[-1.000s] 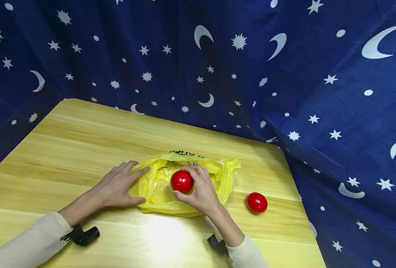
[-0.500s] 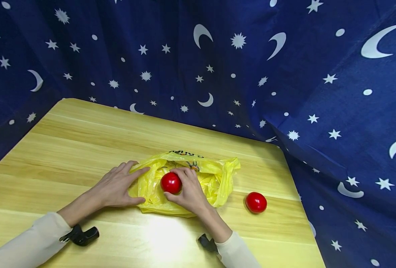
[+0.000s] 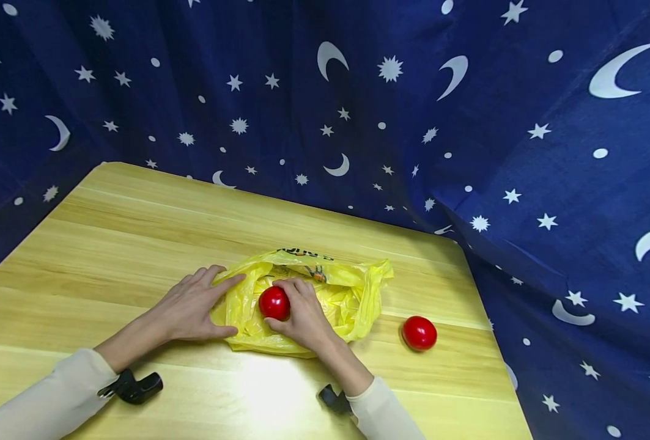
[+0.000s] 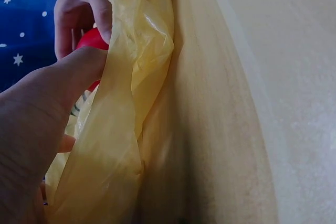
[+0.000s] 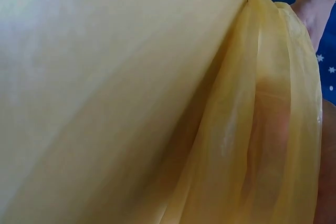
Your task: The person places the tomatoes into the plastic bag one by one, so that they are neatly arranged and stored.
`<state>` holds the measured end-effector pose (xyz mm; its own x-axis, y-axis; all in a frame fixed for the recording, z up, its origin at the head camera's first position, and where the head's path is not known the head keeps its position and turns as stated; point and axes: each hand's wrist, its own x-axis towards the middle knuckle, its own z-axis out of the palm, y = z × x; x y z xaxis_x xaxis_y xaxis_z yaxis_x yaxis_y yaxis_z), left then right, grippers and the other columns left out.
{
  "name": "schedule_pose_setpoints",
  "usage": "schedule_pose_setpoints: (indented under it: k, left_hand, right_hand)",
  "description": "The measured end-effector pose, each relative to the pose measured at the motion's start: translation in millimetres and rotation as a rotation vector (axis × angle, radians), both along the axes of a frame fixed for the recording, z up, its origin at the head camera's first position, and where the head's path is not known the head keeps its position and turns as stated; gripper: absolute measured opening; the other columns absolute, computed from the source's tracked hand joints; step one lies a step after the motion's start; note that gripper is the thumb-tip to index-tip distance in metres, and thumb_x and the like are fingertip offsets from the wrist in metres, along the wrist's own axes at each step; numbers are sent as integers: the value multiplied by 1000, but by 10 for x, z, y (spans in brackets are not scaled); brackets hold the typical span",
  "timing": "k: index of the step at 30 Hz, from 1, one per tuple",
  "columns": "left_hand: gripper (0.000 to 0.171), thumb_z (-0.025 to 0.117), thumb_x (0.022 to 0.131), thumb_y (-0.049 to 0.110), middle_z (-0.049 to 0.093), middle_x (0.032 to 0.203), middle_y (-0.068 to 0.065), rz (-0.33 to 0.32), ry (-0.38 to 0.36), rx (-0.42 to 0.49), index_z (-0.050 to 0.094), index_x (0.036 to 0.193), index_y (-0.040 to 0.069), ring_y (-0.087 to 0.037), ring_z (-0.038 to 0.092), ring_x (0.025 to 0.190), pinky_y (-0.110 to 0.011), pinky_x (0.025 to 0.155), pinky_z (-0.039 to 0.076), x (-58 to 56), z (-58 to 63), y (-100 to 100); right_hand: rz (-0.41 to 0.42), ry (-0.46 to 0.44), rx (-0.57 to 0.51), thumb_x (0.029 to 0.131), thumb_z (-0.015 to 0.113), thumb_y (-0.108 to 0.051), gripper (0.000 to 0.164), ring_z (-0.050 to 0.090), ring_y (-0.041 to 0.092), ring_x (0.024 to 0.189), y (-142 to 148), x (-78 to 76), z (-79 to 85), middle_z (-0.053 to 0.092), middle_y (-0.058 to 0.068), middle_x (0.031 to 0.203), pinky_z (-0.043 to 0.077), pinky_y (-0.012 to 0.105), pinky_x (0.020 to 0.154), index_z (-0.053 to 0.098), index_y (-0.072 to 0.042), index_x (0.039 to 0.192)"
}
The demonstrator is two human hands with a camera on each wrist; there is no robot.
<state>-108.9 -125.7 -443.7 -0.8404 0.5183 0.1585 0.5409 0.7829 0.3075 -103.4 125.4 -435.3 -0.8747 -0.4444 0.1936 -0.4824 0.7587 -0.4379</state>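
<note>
A yellow plastic bag (image 3: pixel 364 299) with dark print lies on the table, its mouth spread wide and facing up. In the head view my right hand (image 3: pixel 305 315) reaches into the mouth and grips a glossy red ball (image 3: pixel 273 304) between thumb and fingers. My left hand (image 3: pixel 195 308) rests at the bag's left side, thumb and forefinger spread apart along the rim. From the left wrist, the bag's wall (image 4: pixel 118 129) stands beside that hand and partly covers the ball (image 4: pixel 93 39). Bag film fills much of the right wrist view and veils the right hand. A second red ball (image 3: pixel 419 333) sits right of the bag.
The wooden table (image 3: pixel 137 232) has its right edge a short way beyond the second ball. A dark blue curtain (image 3: pixel 280 122) with white moons and stars hangs behind and to the right. Black wrist devices (image 3: pixel 137 388) sit at both cuffs.
My right hand has carried the gripped ball leftward and slightly nearer within the bag's mouth. The left hand, the bag and the second ball stay about where they were.
</note>
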Motion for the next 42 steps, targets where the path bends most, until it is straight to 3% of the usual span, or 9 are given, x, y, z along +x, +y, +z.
schedule_pose_setpoints:
  k: [15,24,34,37,42]
  left_hand:
    - [99,71,62,68,43,133,-18,-5,-9,13,44,143,19,-33,49,111,-53,86,43,7,-7,10]
    - [98,71,63,68,43,133,-18,-8,-6,10,44,143,19,-33,49,110,-53,85,43,19,-16,3]
    - [98,71,63,67,43,133,-19,-15,2,-2,43,144,18,-34,49,110,-53,85,43,-7,2,-3]
    - [99,72,63,66,43,133,-20,-16,-4,5,43,144,17,-35,48,111,-54,87,43,-15,20,-8]
    - [99,72,62,66,43,133,-19,-12,-11,14,43,144,17,-34,48,111,-54,88,42,-18,25,-24]
  right_hand:
    - [13,-32,26,73,82,-34,73,47,24,116,37,26,57,49,7,125,47,38,91,48,-13,134]
    - [14,29,-51,77,78,-33,66,46,22,119,173,94,387,51,5,126,42,40,96,49,-11,132]
    - [-94,130,-222,77,80,-26,62,55,21,105,751,356,834,56,2,121,47,38,85,52,-11,130]
    - [-142,163,-228,76,80,-22,62,55,24,104,952,441,912,57,3,120,47,38,85,52,-10,130]
    - [-268,232,-215,76,80,-13,47,57,18,97,1313,577,914,61,2,113,48,23,76,60,-10,118]
